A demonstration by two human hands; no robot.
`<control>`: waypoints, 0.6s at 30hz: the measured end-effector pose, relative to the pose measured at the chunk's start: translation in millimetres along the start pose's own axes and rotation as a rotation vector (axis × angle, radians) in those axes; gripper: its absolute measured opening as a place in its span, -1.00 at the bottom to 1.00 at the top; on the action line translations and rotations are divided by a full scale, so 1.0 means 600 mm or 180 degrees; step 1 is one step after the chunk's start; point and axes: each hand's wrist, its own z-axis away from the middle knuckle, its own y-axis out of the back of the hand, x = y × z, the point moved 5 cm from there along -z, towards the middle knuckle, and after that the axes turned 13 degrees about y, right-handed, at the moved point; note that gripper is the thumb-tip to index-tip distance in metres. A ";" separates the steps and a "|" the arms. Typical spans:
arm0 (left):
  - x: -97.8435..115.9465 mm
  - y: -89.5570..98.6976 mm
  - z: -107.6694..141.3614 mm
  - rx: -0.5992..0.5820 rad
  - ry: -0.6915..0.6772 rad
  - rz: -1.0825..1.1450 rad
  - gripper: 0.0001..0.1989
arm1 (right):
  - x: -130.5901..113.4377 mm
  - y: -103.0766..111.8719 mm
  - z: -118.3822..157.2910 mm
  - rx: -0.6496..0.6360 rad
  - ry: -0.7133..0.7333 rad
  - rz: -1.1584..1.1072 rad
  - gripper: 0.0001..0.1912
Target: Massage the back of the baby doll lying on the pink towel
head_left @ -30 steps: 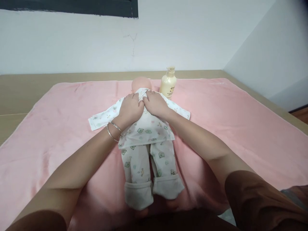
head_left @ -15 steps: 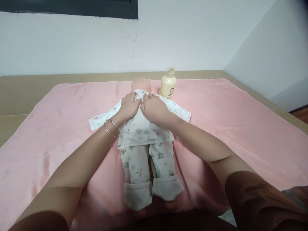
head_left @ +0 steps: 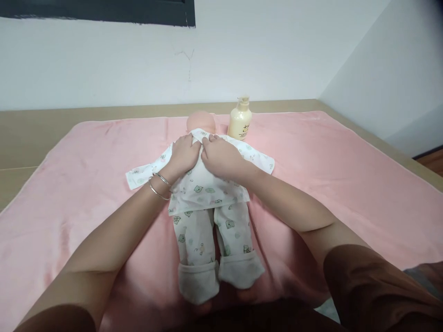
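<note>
A baby doll lies on a pink blanket, its bald head toward the wall. It has on a white printed top with the sleeves spread sideways, and matching trousers with turned-up cuffs. My left hand, two silver bangles at its wrist, rests flat on the upper left of the top. On the upper right of the top lies my right hand, its fingers near the collar. Both hands are spread on the cloth, close beside each other.
A cream pump bottle stands on the pink blanket just right of the doll's head. The blanket covers a wooden surface whose raised edge meets a white wall. A dark frame is at the upper left.
The fingers of my right hand have shifted slightly at the collar. Otherwise the view has only moved a little, and both hands remain on the top.
</note>
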 end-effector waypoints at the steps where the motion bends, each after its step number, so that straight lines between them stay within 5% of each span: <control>1: 0.002 -0.002 0.004 0.0087 0.0026 -0.0145 -0.60 | 0.007 -0.002 -0.005 0.0035 -0.0012 -0.0122 -0.59; 6: 0.022 -0.001 0.025 0.0120 -0.0185 -0.0483 -0.59 | 0.046 -0.018 -0.027 0.0395 -0.0209 -0.0471 -0.52; 13: 0.004 0.027 0.005 -0.0306 -0.0089 0.0106 -0.67 | -0.019 -0.032 0.005 0.0387 0.0045 -0.0272 -0.38; 18: 0.003 0.034 0.009 -0.0365 -0.0138 0.0224 -0.67 | 0.004 -0.006 0.000 0.0744 -0.0024 -0.0449 -0.44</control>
